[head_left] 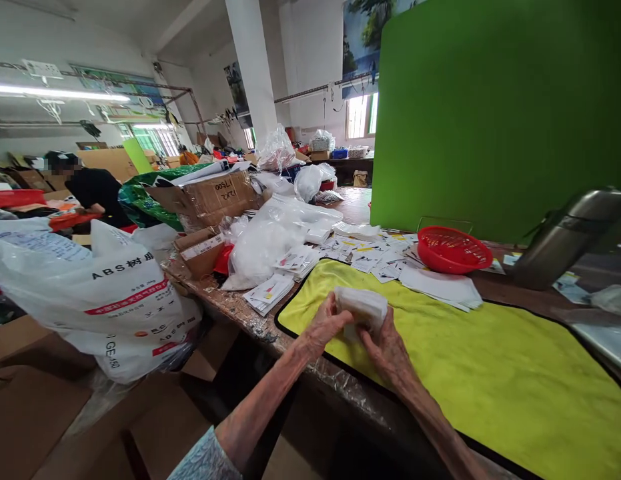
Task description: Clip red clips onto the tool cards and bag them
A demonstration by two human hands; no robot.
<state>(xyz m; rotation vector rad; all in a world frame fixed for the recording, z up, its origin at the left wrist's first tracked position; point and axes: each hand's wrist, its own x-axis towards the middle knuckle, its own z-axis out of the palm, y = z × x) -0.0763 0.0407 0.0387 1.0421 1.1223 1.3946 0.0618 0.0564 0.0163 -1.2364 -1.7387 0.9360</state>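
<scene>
Both my hands grip a stack of thin, whitish plastic bags (361,303) just above the yellow cloth (470,353). On the left end, the fingers and thumb of my left hand (326,327) close round the stack. My right hand (387,347) holds its right end, thumb toward the underside. Beyond the hands, many small printed cards (373,257) lie scattered along the cloth's far edge. A pile of printed cards (269,292) sits at the cloth's left corner, and a white sheet stack (443,287) lies to the right.
A red plastic basket (453,250) and a steel flask (573,237) stand at the right. Clear plastic bags (275,233) heap up at the left, near a cardboard box (220,197). A large white sack (140,300) stands beside the table. Another person (97,187) bends forward at far left.
</scene>
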